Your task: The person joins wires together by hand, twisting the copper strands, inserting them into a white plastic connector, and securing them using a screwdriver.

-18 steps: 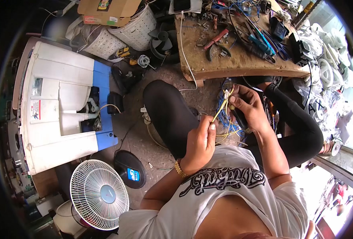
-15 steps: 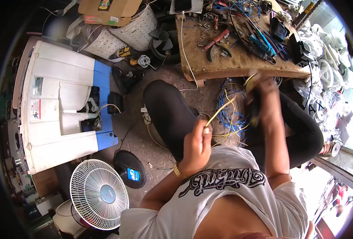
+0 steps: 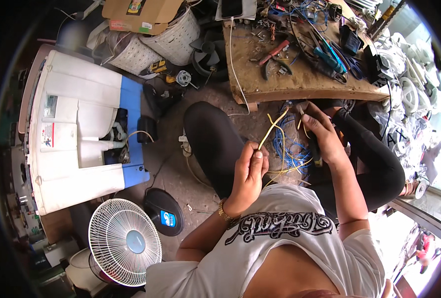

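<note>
My left hand [image 3: 249, 179] pinches a yellow wire [image 3: 272, 127], which runs up toward my right hand, its far end frayed or bare. My right hand [image 3: 321, 133] is closed on a hand tool [image 3: 314, 151] with black and yellow handles, probably pliers, partly hidden by my fingers. A short yellow piece shows near the tool's top, beside my thumb. Below and between my hands a tangle of blue and yellow wires [image 3: 292, 151] lies on the floor between my bent, black-clad legs.
A cluttered wooden bench [image 3: 250, 87] with tools lies ahead. Left stand a white-and-blue plastic appliance [image 3: 61, 179] and a fan [image 3: 123, 242]. Behind are baskets [image 3: 173, 42] and fan blades [image 3: 207, 54]; at right, white coils and bags [image 3: 409, 94] beside glass. A distant person [image 3: 423, 248] shows lower right.
My right hand and tool pulled away from the wire, swinging rightward in a blur, and are now back near its end, slightly apart. My left hand still holds the wire.
</note>
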### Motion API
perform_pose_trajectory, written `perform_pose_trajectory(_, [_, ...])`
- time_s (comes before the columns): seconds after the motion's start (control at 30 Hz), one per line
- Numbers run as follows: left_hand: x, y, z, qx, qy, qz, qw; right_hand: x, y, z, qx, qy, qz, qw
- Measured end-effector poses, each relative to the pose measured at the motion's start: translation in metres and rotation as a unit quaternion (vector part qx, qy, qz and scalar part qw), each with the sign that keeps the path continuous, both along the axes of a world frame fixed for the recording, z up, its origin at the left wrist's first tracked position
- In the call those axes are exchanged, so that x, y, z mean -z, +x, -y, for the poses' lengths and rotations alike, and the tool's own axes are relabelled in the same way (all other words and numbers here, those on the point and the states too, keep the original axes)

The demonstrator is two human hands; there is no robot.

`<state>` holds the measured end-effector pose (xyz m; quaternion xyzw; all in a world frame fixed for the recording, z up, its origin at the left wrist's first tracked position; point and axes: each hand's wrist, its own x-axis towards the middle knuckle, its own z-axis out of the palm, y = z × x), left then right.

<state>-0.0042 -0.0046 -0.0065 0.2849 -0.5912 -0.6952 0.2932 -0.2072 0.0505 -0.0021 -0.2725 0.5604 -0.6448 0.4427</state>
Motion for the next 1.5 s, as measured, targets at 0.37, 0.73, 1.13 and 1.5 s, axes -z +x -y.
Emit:
perform_pose_trajectory(0.37, [-0.004,-0.002,-0.001,0.041,0.025,-0.002,0.999,-0.030,-0.019,0.011,-0.085,-0.015,-0.098,0.991])
perform_pose_trajectory(0.73, [-0.007,-0.016,0.012,0.041,0.237,-0.129,0.962,-0.011,0.022,-0.001,-0.178,0.003,-0.097,0.979])
perform_pose_trajectory(1.13, [-0.003,-0.011,0.014,0.094,0.261,-0.134,0.951,-0.009,0.024,-0.002,-0.192,-0.015,-0.074,0.979])
perform_pose_trajectory(1.5, [-0.007,-0.010,0.004,0.097,0.314,-0.150,0.933,0.002,0.012,0.006,0.027,-0.068,-0.112,0.991])
